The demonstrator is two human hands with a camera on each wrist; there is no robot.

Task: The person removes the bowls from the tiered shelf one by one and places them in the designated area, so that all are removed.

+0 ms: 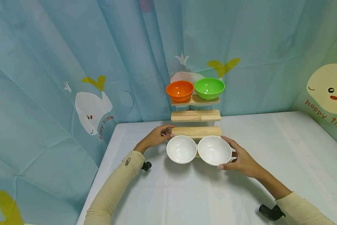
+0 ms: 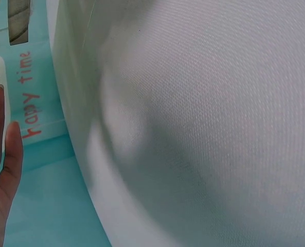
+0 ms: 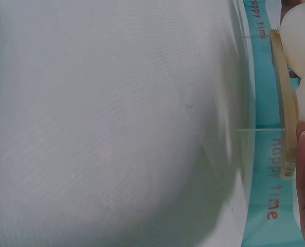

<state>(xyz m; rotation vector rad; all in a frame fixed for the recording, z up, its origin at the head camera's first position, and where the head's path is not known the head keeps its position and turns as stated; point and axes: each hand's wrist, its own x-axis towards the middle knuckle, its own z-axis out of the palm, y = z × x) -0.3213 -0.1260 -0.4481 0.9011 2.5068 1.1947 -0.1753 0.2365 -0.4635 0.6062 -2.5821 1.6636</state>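
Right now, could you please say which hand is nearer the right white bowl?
Right: the right hand grips that bowl at its right; the left hand is farther left, beside the other white bowl.

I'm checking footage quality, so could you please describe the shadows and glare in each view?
Head: small glints in the orange bowl and green bowl, soft shadows below the white bowls; left wrist: a broad shadow across the table; right wrist: another, toward the lower right.

Beyond the fingers (image 1: 226, 166) hangs a blue curtain (image 1: 140, 62); a white whale print (image 1: 86, 104) shows left of them; a cream printed figure (image 1: 324, 82), far right; beneath them spreads a white-covered worktop (image 1: 196, 197).
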